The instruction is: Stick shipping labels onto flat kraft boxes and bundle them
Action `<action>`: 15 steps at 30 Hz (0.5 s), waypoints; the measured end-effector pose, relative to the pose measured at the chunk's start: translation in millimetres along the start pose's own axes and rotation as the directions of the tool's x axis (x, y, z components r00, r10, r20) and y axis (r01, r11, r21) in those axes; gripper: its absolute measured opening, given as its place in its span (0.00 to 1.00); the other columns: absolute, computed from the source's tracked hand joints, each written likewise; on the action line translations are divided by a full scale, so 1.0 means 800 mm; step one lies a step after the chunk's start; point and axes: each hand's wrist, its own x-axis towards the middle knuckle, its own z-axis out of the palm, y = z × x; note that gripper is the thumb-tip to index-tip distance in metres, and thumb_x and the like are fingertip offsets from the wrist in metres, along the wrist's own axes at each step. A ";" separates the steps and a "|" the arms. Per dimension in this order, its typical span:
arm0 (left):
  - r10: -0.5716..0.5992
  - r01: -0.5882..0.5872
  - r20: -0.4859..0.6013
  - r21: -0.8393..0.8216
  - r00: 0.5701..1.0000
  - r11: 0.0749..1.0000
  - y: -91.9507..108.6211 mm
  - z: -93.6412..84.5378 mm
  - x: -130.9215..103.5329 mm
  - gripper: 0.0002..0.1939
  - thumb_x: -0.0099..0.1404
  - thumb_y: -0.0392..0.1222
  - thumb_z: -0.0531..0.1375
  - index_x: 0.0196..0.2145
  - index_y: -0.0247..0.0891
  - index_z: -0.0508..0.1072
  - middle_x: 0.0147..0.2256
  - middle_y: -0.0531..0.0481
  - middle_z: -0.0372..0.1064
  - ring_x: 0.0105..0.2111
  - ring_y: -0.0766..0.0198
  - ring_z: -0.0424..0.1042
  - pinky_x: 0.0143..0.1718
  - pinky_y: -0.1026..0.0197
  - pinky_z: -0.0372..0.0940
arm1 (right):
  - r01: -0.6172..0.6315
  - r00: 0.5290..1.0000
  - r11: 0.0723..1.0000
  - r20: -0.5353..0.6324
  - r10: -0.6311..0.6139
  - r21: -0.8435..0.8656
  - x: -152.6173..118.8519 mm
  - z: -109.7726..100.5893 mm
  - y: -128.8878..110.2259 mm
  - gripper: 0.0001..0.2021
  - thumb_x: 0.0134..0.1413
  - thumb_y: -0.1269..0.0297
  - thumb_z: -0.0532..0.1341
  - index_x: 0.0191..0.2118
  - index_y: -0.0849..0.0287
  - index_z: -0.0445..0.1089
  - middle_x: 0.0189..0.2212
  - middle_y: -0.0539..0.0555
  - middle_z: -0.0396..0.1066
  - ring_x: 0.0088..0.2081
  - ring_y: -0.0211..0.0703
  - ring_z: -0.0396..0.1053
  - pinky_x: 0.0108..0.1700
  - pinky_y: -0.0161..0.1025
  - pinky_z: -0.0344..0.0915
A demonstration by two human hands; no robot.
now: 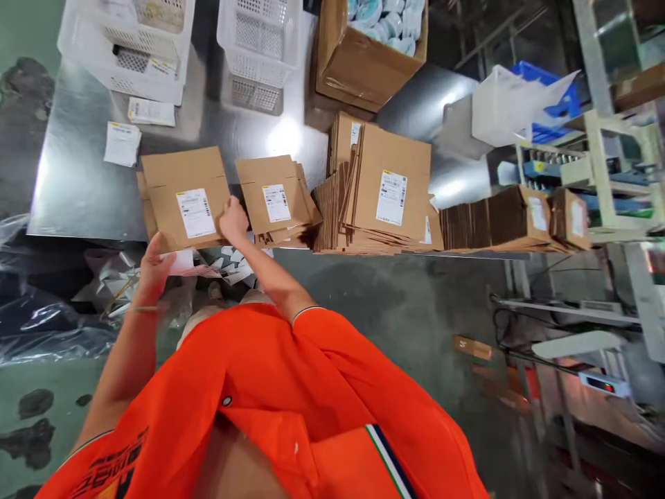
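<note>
A flat, folded cardboard box (163,173) with a white printed label (196,213) lies at the table's near edge, on top of more cardboard. My left hand (153,267) is closed at its lower left corner, with a white paper slip (179,262) held below the edge. At the box's right edge, my right hand (233,220) has its fingers curled against the cardboard; the fingertips are partly hidden. Just right of that hand sits a smaller stack of labelled flat boxes (260,184).
More labelled flat boxes (377,149) stand along the table's near edge. Label stacks (122,143), white plastic baskets (260,52) and an open carton (364,69) of round packs are farther back. Loose paper scraps (233,265) hang below the edge. Machinery stands at right.
</note>
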 end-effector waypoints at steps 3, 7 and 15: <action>0.080 -0.077 0.079 -0.043 0.994 0.996 0.004 0.022 -0.027 0.34 0.51 0.50 0.76 0.55 0.38 0.81 0.40 0.48 0.81 0.36 0.59 0.74 0.41 0.58 0.72 | -0.003 0.994 1.000 -0.111 0.003 0.006 0.021 -0.110 0.058 0.21 0.79 0.65 0.50 0.68 0.61 0.67 0.56 0.65 0.76 0.58 0.57 0.75 0.64 0.58 0.70; 0.051 -0.041 0.080 -0.121 0.995 0.992 0.000 0.043 -0.060 0.30 0.48 0.53 0.77 0.46 0.35 0.84 0.42 0.42 0.82 0.41 0.53 0.78 0.45 0.55 0.74 | 0.043 0.957 0.990 -0.279 -0.079 -0.134 0.039 -0.195 0.116 0.23 0.75 0.55 0.54 0.65 0.61 0.72 0.58 0.71 0.73 0.63 0.64 0.72 0.63 0.63 0.69; -0.059 -0.017 -0.145 -0.474 0.988 0.880 -0.011 0.026 -0.058 0.37 0.46 0.39 0.79 0.55 0.39 0.78 0.44 0.46 0.81 0.42 0.57 0.79 0.46 0.57 0.74 | 0.347 0.600 0.879 0.643 -0.477 0.329 -0.102 0.015 0.080 0.07 0.53 0.60 0.71 0.30 0.57 0.76 0.30 0.49 0.74 0.38 0.46 0.73 0.42 0.40 0.71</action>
